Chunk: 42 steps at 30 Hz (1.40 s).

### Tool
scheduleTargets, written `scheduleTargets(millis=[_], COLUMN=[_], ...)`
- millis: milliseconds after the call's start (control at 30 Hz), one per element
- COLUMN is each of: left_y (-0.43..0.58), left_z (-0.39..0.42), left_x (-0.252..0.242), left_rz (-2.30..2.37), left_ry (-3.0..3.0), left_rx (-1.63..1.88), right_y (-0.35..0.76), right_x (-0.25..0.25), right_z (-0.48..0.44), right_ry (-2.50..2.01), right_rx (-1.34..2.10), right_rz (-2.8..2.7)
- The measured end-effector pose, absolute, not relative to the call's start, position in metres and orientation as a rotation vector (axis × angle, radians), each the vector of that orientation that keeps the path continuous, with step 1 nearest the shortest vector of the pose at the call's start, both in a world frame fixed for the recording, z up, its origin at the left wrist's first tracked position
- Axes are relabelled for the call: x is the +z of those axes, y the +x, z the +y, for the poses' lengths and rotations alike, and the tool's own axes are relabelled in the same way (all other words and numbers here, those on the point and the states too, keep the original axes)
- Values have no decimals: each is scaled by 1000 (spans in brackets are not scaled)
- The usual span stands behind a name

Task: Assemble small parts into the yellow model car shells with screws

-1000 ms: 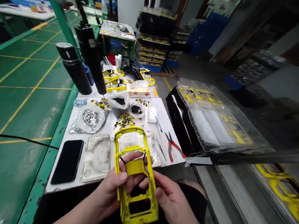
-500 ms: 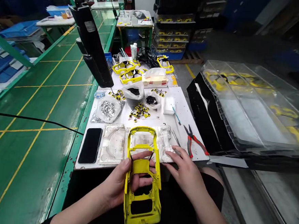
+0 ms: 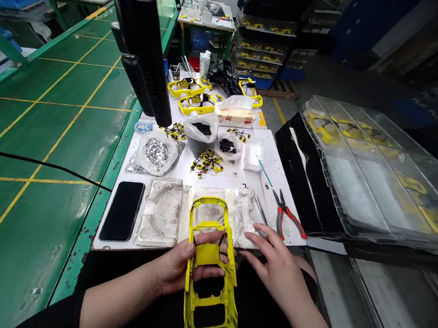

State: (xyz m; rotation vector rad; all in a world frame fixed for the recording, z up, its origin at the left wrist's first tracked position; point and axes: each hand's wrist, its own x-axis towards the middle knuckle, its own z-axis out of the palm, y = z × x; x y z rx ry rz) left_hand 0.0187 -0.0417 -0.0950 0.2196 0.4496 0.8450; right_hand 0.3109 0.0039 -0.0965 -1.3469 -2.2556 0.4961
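Note:
A yellow plastic toy car body shell (image 3: pixel 209 299) is tilted in front of me, its hollow inside facing up. My left hand (image 3: pixel 182 264) grips it from the left, thumb on the near edge and fingers reaching beneath and through the openings. My right hand (image 3: pixel 272 255) holds nothing; its fingers are apart, the tips at the edge of a white molded block (image 3: pixel 244 213). Beyond the shell lies a larger white molded block (image 3: pixel 161 212). Tweezers (image 3: pixel 261 210) and red-handled pliers (image 3: pixel 287 215) rest past my right hand.
A phone (image 3: pixel 121 211) lies at the table's left. Bags of silver pieces (image 3: pixel 156 154) and black parts (image 3: pixel 228 145) stand mid-table beside small yellow-black parts (image 3: pixel 207 161). A dark screwdriver-like tool (image 3: pixel 145 64) hangs above. Clear trays (image 3: pixel 376 170) of yellow shells flank the right.
The view has shifted slightly, so the table and hanging tool appear displaced. My left hand still holds the shell; my right hand stays spread by the small white block.

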Motion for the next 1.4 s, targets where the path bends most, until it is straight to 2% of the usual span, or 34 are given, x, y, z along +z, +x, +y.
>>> scheduleTargets(millis=[133, 300, 533, 800, 1133, 1400], left_y=[17, 14, 14, 17, 16, 14], left_z=[-40, -37, -37, -37, -37, -38], left_x=[-105, -115, -122, -126, -120, -119], left_rz=[377, 273, 241, 225, 277, 293], left_ry=[265, 301, 298, 300, 271, 275], left_rx=[830, 791, 780, 785, 769, 789], right_y=[311, 264, 170, 139, 151, 179], right_x=[-60, -24, -41, -60, -53, -27], right_z=[20, 85, 176, 198, 201, 152], right_ry=[-1377, -1369, -1405, -1385, -1114, -1084], right_rx=[453, 413, 363, 370, 688, 1151], right_rz=[-2319, -2419, -2660, -2742, -2361, -1815])
